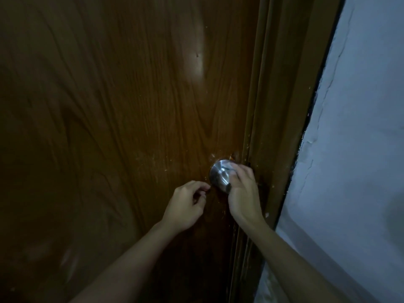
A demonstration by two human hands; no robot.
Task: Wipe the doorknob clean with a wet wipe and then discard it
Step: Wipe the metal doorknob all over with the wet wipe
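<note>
Fingers (237, 171) of the right hand (242, 193) press a pale wet wipe (230, 166) against the right side of the steel doorknob (219, 174), low on the wooden door (131, 106) beside the frame (277, 127). Left hand (185, 204), near the knob's left edge, is loosely curled; whether it pinches anything cannot be told. The knob's axis points out toward the camera. A light grip could let the wipe slip off, leaving the left face unwiped.

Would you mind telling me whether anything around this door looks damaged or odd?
Yes: the door frame beside the doorknob is chipped and flaking, and the wall paint shows cracks near the frame.
</note>
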